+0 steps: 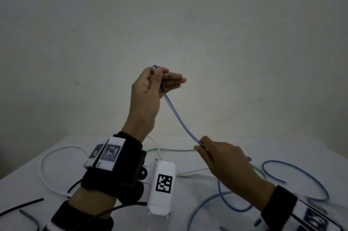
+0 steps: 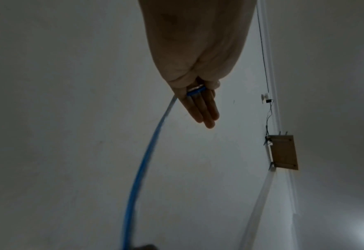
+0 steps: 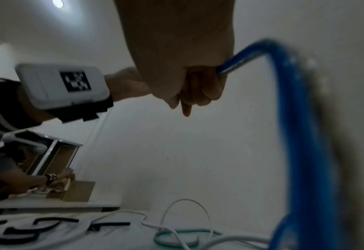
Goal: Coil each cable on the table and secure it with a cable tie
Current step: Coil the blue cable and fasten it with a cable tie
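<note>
1. Two hands are in view. The left hand (image 1: 150,87) is raised at the centre of the head view and pinches one end of the blue cable (image 1: 178,117) between thumb and forefinger, with the other fingers stretched out straight.
2. The right hand (image 1: 224,163) sits lower, right of centre, with its fingers curled round the same blue cable further along. The stretch between the two hands runs as a doubled strand, slanting down to the right.
3. The rest of the blue cable lies in loose loops on the table (image 1: 28,183) at the lower right. Part of it is cut off by the bottom edge of the frame.
4. One white cable (image 1: 45,157) loops across the left of the table. One green cable (image 1: 169,149) lies behind the hands, partly hidden by them.
5. In the right wrist view, black strips (image 3: 55,219) lie at the lower left of the table. There are at least three, but they are dim and overlapping, so the count is unsure.
6. In the left wrist view, the blue end lies across the fingers (image 2: 204,108), and the thumb is hidden.
7. In the right wrist view, the near part of the blue cable is blurred. A second person at the left edge is cut off.
</note>
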